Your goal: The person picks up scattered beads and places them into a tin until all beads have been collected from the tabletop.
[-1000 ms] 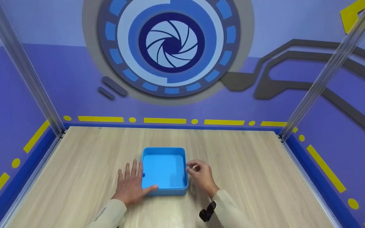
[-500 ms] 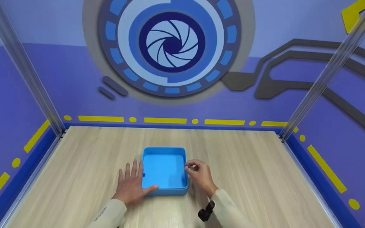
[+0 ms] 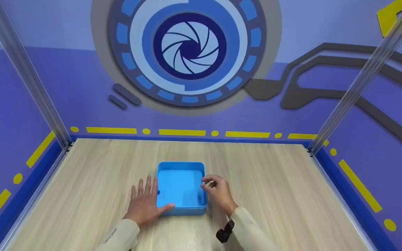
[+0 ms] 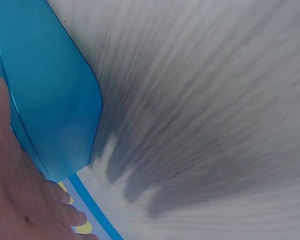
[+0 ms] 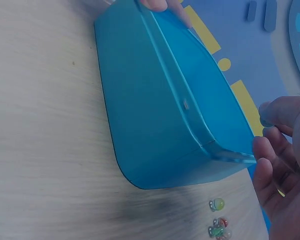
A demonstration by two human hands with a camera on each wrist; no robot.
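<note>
A square blue open-topped box (image 3: 183, 188) sits on the wooden table. My left hand (image 3: 143, 205) lies along its left side, fingers straight and spread, thumb touching the front rim. Over the right rim, my right hand (image 3: 220, 191) pinches a small glassy marble (image 5: 265, 120) between thumb and forefinger; it is mostly covered by the fingertips. In the right wrist view, a yellow-green marble (image 5: 218, 204) and a small cluster of coloured marbles (image 5: 220, 230) lie on the table beside the box. The head view hides them behind the right hand. A small dark spot (image 3: 158, 192) shows at the box's left inner side.
The pale wood table (image 3: 274, 195) extends around the box. Purple-blue printed panels (image 3: 79, 87) stand behind and at both sides, with metal posts (image 3: 361, 80) at the back corners. A black device (image 3: 225, 232) is strapped to the right wrist.
My right hand has shifted slightly left, its pinching fingertips passing from beside the box's right rim to over it. The left hand and the box have stayed put.
</note>
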